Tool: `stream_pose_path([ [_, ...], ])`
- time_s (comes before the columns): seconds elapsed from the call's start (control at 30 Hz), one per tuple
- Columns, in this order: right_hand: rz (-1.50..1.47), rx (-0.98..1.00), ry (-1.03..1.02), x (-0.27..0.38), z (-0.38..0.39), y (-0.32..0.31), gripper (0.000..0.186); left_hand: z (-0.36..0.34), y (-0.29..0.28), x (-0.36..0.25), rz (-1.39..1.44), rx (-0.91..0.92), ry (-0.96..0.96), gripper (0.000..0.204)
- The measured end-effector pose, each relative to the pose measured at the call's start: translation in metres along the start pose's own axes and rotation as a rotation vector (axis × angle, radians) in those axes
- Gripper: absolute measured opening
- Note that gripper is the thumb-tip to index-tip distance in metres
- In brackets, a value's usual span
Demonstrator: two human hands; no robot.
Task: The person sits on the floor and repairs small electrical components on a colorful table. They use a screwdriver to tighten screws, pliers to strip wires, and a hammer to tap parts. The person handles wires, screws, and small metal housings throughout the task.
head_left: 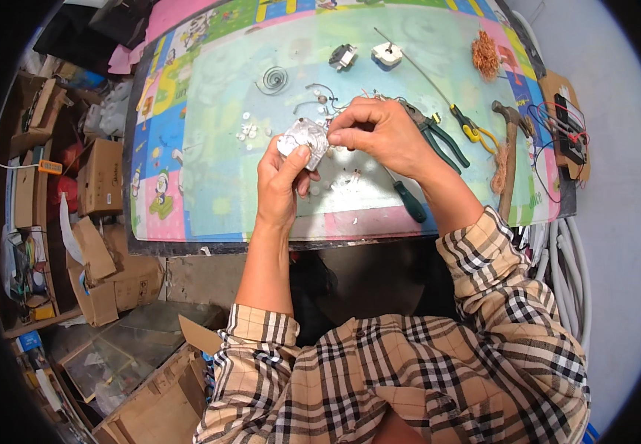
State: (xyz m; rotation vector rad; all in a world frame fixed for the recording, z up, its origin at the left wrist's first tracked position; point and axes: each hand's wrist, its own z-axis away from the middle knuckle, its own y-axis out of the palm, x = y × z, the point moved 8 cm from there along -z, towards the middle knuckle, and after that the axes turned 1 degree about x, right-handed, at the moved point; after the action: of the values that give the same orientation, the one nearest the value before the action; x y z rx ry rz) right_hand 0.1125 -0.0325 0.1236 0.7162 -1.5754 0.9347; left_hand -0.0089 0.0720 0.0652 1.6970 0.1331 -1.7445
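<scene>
Between the thumb and fingers of my left hand (282, 176) is a shiny silver metal housing (307, 139), held tilted above the table. My right hand (381, 135) is closed in a pinch at the housing's right edge; whatever sits between its fingertips is too small to make out. Left of the housing lie several small white parts (247, 132), and behind them a flat coiled spring (271, 80). Thin curved wire pieces (322, 92) lie just beyond my hands. A green-handled screwdriver (410, 202) rests below my right wrist, its tip partly hidden.
Green-handled pliers (446, 144), a yellow-and-black-handled tool (472, 127) and a wooden-handled hammer (511, 152) lie to the right. Farther back are two small boxy mechanisms (343, 57) and a copper wire bundle (485, 55). Cardboard boxes (100, 177) stand left of the table.
</scene>
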Motion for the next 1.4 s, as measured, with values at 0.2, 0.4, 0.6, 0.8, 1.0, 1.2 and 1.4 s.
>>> stream_pose_path([
  [0.2, 0.069, -0.002, -0.05, -0.003, -0.002, 0.003, 0.013, -0.001, 0.0, 0.002, -0.018, 0.015, -0.019, 0.035],
  [0.4, 0.217, 0.044, -0.082, -0.003, -0.001, 0.012, 0.01, -0.003, 0.0, 0.007, -0.056, 0.0, -0.051, 0.034],
  [0.6, 0.097, 0.051, -0.058, -0.012, -0.003, 0.012, 0.013, -0.001, -0.003, 0.01, -0.018, -0.009, -0.076, 0.036],
  [0.8, -0.084, -0.146, 0.12, -0.021, -0.005, -0.025, 0.018, -0.003, -0.008, 0.011, -0.024, -0.007, -0.109, 0.036],
  [1.0, 0.912, 0.099, 0.417, -0.115, 0.022, -0.048, 0.029, -0.004, -0.025, 0.013, 0.013, -0.098, -0.137, 0.033],
  [1.2, 1.264, 0.559, 0.747, -0.14, 0.08, -0.018, 0.047, -0.006, -0.038, 0.007, 0.018, -0.159, -0.124, 0.034],
  [1.4, 1.201, 0.538, 0.74, -0.148, 0.084, -0.028, 0.049, -0.007, -0.037, 0.009, 0.035, -0.152, -0.115, 0.034],
])
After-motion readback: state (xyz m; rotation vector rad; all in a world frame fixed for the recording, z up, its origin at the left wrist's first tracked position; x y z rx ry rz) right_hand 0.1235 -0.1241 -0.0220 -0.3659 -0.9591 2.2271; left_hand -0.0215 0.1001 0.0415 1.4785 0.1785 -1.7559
